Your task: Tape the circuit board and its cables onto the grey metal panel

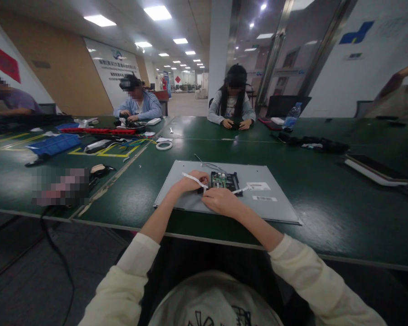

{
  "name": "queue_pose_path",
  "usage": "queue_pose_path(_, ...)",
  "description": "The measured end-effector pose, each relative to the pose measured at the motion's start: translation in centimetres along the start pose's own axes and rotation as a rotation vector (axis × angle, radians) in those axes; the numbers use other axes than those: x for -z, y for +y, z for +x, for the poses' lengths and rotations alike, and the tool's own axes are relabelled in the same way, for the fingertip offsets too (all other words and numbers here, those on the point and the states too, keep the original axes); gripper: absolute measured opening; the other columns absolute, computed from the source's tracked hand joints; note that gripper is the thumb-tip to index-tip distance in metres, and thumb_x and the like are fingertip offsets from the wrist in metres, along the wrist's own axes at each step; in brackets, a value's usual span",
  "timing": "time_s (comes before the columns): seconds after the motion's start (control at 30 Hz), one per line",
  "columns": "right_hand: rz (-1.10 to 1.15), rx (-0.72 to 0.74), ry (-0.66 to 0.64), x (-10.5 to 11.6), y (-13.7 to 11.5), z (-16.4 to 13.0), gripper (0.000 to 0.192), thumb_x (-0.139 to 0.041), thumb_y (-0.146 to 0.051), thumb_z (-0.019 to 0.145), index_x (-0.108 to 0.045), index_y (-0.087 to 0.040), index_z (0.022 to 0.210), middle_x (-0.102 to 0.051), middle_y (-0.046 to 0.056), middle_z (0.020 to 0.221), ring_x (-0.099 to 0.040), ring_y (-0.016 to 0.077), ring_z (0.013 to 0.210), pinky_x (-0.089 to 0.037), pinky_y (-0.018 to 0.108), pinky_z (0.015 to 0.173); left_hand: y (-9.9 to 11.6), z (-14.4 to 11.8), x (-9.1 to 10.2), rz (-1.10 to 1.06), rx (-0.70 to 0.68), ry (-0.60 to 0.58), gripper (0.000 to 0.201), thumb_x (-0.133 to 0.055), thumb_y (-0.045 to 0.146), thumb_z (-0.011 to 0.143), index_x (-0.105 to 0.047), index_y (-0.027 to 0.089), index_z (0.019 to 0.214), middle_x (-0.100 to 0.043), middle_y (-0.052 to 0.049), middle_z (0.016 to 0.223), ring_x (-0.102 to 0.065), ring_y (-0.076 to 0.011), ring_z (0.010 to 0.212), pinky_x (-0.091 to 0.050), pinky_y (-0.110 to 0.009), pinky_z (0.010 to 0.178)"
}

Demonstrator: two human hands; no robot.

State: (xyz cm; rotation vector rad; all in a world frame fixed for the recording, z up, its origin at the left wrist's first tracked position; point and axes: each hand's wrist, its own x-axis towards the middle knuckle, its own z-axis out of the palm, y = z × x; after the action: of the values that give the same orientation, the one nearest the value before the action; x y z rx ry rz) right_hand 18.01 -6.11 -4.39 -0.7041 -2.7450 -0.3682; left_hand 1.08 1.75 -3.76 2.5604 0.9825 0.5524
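Head view | left hand (190, 182), right hand (221, 201) cover ribbon cable (194, 179) | grip unclear

Both hands (207, 192) on white ribbon strip (193, 179) beside circuit board (224, 181).

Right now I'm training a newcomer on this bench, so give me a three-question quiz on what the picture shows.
1. True or false: the circuit board sits on a grey panel.
2. What lies across the left hand? A) white ribbon strip B) screwdriver C) bottle
3. Fill in: the right hand rests on the panel just ____ the board, on the camera's side.

Key: 1 true; 2 A, the white ribbon strip; 3 in front of. The green table carries the panel.
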Motion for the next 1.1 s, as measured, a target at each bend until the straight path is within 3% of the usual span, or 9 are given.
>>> queue_pose_path(0.2, 0.055, -0.012, -0.012, 0.6, -0.3, -0.1, 0.024, -0.041, -0.018, 0.088, -0.064, -0.015, 0.083, -0.062, 0.008, 0.081, -0.055, 0.0155, 0.084, -0.04, 0.026, 0.075, 0.1, -0.1, -0.1, 0.025, -0.002, -0.01, 0.016, -0.05, 0.015, 0.072, -0.062, 0.014, 0.082, -0.057, -0.001, 0.067, -0.049, -0.012, 0.062, -0.036, -0.021, 0.058)
queue_pose_path(0.47, 0.133, -0.142, 0.002, 1.0, -1.2, -0.2, 0.022, -0.044, -0.019, 0.086, -0.066, -0.017, 0.085, -0.065, 0.008, 0.084, -0.058, 0.0159, 0.084, -0.043, 0.027, 0.075, 0.1, 0.1, -0.2, 0.045, -0.009, -0.024, 0.011, -0.05, 0.015, 0.073, -0.06, 0.015, 0.079, -0.056, 0.0, 0.067, -0.049, -0.0119, 0.061, -0.035, -0.021, 0.057)
queue_pose_path(0.63, 0.164, -0.189, -0.007, 1.4, -2.6, -0.8, 0.025, -0.044, -0.023, 0.086, -0.064, -0.016, 0.1, -0.065, 0.009, 0.098, -0.058, 0.0178, 0.093, -0.044, 0.03, 0.082, -0.3, 0.2, -0.4, 0.049, -0.009, -0.026, 0.01, -0.052, 0.016, 0.073, -0.059, 0.015, 0.08, -0.056, 0.0, 0.067, -0.049, -0.012, 0.062, -0.036, -0.022, 0.059)
queue_pose_path(0.83, 0.197, -0.296, -0.011, 1.3, -5.4, -2.5, 0.056, -0.045, -0.045, 0.084, -0.048, -0.008, 0.125, -0.048, 0.016, 0.128, -0.043, 0.0251, 0.119, -0.035, 0.04, 0.1, -0.9, 0.3, -0.6, 0.045, 0.019, -0.016, 0.011, -0.051, 0.017, 0.075, -0.058, 0.015, 0.083, -0.054, 0.001, 0.065, -0.048, -0.0112, 0.06, -0.035, -0.021, 0.056)
queue_pose_path(1.1, 0.069, -0.359, -0.116, 2.0, -7.0, -0.7, 0.05, -0.046, -0.039, 0.084, -0.053, -0.004, 0.119, -0.053, 0.021, 0.121, -0.049, 0.0288, 0.113, -0.041, 0.039, 0.093, -1.5, 0.7, -0.8, 0.053, 0.048, -0.019, 0.009, -0.051, 0.016, 0.075, -0.057, 0.015, 0.081, -0.054, 0.002, 0.066, -0.048, -0.0106, 0.06, -0.034, -0.021, 0.055)
